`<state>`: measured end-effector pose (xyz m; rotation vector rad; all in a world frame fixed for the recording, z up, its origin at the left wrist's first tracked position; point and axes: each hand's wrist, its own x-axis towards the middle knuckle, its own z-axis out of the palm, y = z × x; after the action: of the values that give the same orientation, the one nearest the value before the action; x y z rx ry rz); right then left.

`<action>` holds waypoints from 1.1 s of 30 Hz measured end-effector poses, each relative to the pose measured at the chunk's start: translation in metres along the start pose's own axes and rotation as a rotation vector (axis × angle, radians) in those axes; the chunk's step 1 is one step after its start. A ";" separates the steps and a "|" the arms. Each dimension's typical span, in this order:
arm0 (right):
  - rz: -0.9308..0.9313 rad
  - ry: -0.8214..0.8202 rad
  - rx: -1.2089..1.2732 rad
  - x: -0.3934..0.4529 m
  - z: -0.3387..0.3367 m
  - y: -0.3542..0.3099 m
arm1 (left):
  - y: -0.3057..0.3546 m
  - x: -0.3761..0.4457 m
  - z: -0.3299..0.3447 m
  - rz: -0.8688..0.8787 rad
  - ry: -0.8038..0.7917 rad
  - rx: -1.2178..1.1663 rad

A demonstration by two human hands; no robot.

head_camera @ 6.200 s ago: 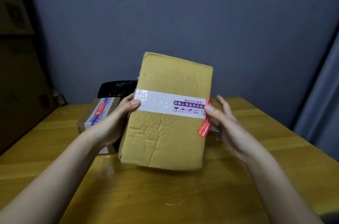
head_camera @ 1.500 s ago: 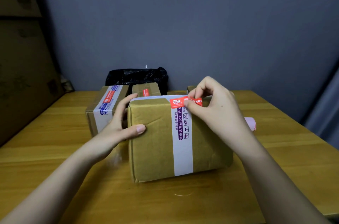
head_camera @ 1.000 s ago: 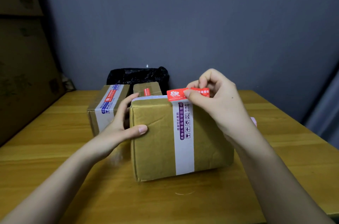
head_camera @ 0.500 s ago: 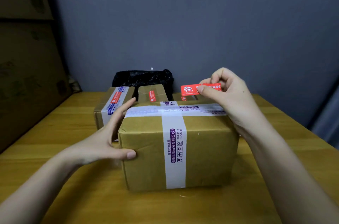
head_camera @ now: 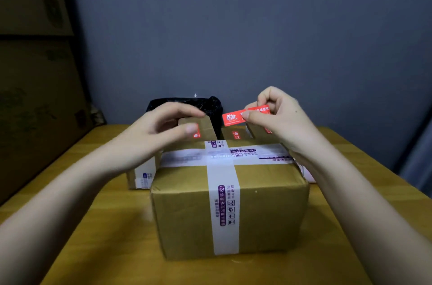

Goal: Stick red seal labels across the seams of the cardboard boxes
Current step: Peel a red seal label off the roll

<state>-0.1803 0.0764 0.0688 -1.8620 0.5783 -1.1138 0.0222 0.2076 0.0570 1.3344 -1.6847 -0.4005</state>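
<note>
Two hands were held up above the near cardboard box (head_camera: 230,210), neither one resting on it. The red seal label (head_camera: 245,115) was pinched at its right end by the right hand (head_camera: 278,119), thumb against curled fingers, with the free end sticking out to the left in the air, well above the box top. The left hand (head_camera: 161,130) was kept loosely spread and reaching toward that free end, nothing gripped; it was a bit blurred, so finer detail couldn't be made out.

The white tape (head_camera: 223,193) was crossed over the box's top seam, and no red label was seen on that top yet. More boxes (head_camera: 233,135) with red labels were lined up behind it, with a black bag (head_camera: 184,105) at the wall, all on the wooden table (head_camera: 105,238).

Probably the risk: the label could get folded onto itself or laid down crooked if the loose end gets grabbed sloppily. And since the box wasn't steadied, it could be shoved when pressed.
</note>
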 end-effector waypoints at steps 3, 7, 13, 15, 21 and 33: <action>0.010 -0.038 0.006 0.018 0.005 0.001 | 0.005 0.044 0.012 -0.072 0.041 -0.010; -0.002 -0.077 0.013 0.041 0.006 0.003 | -0.003 0.087 0.013 -0.184 -0.003 -0.155; -0.051 -0.134 -0.007 0.078 0.006 0.006 | -0.014 0.123 0.003 -0.188 0.038 -0.194; -0.055 -0.149 -0.023 0.092 0.006 0.006 | -0.018 0.133 -0.001 -0.189 0.059 -0.156; -0.069 -0.199 -0.128 0.129 0.011 0.020 | -0.036 0.157 -0.010 -0.217 0.097 -0.118; -0.088 -0.225 -0.121 0.175 0.014 0.053 | -0.079 0.178 -0.018 -0.327 0.033 -0.355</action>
<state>-0.0797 -0.0730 0.1024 -2.1017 0.4463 -0.9259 0.0852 0.0258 0.0901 1.3363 -1.2924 -0.8224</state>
